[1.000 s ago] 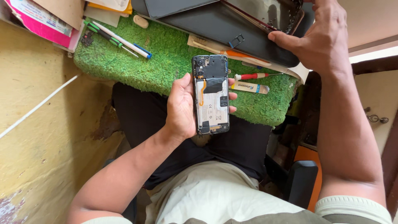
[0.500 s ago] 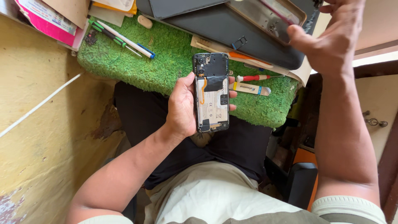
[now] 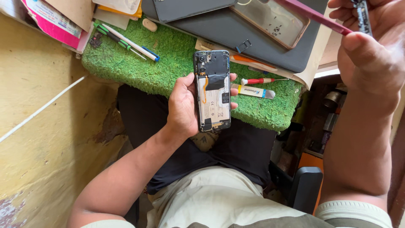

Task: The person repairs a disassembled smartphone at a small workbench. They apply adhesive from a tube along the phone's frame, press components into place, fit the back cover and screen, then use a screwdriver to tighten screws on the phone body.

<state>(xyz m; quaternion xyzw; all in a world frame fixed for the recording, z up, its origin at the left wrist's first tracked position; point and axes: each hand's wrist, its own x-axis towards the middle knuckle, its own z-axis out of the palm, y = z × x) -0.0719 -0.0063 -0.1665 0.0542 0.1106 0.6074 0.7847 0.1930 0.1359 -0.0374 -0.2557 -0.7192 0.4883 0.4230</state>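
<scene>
Left hand [image 3: 182, 105]: gripping an opened phone [image 3: 213, 90] by its long edges, thumb on one side, fingertips curling round the other, held over the lap at the near edge of the green turf mat [image 3: 177, 59].
Right hand [image 3: 371, 46]: raised at the upper right, pinching a small dark strip-shaped part [image 3: 363, 14] between thumb and fingers; also touching or crossing a thin magenta rod [image 3: 314, 16], hard to tell which.
Phone: lying back-up with cover off, showing battery, orange flex cable and dark camera shield.
Handling: likely light and stiff, but fragile inside; exposed cable and boards looking easy to snag, so keeping hold on the frame edges only, never pressing the battery.
Surface: carrying the mat, a red-handled screwdriver [image 3: 258, 80], a flat yellow-and-blue prying tool [image 3: 252, 90], green-handled tools [image 3: 116, 40] and a white-and-blue pen [image 3: 133, 44].
Farther back: a dark grey pad [image 3: 236, 33] bearing a clear phone case [image 3: 274, 19].
</scene>
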